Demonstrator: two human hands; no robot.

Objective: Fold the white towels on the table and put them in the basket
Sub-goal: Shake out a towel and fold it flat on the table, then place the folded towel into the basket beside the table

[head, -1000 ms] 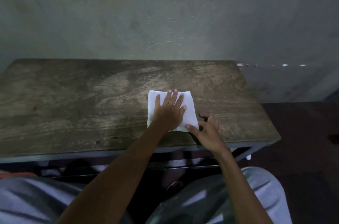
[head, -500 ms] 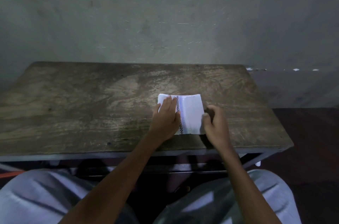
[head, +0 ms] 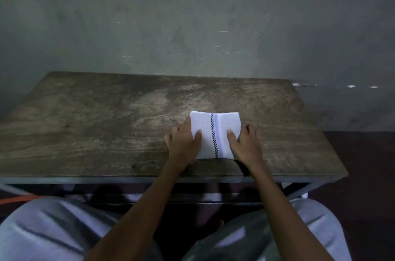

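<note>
**White towel, folded: held at both side edges**

Change from half a second before: the left hand (head: 183, 143) had moved off the top of the cloth to its left edge, thumb on top and fingers curled down beside it. The checkered stripe (head: 214, 134) stood fully uncovered. The white towel (head: 205, 139) lay flat right of centre on the wooden table (head: 85, 124), near the front edge. The right hand (head: 248, 143) remained at the right edge, thumb on top, fingers curled over it.

Hidden: the fingertips of both hands, so whether they reached under the cloth could not be told. Orange strip (head: 12, 200) at far left — cut off, unidentifiable. Pale shapes (head: 210, 196) under the table — too dim to make out.
</note>
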